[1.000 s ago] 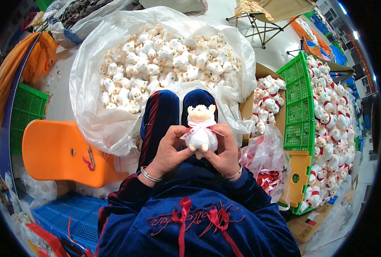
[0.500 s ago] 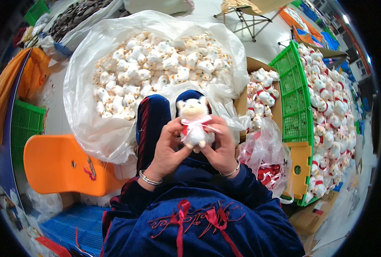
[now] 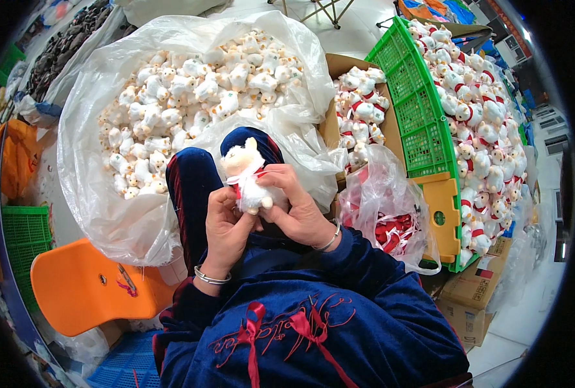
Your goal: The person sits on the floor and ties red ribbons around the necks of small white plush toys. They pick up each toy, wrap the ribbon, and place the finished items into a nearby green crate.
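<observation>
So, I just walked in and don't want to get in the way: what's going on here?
A person has a small white plush toy between the left hand and the right hand, over the lap. The toy wears a pale ribbon, with some red at its neck. In front, an open plastic sack holds many white plush toys. To the right, toys with red bands are in a cardboard box and heaped beyond a green mesh panel.

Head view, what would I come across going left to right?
Lower-left green crate, orange chair, left hand, white plush toy, right hand, clear plastic bag, pile of red-banded plush toys.
</observation>
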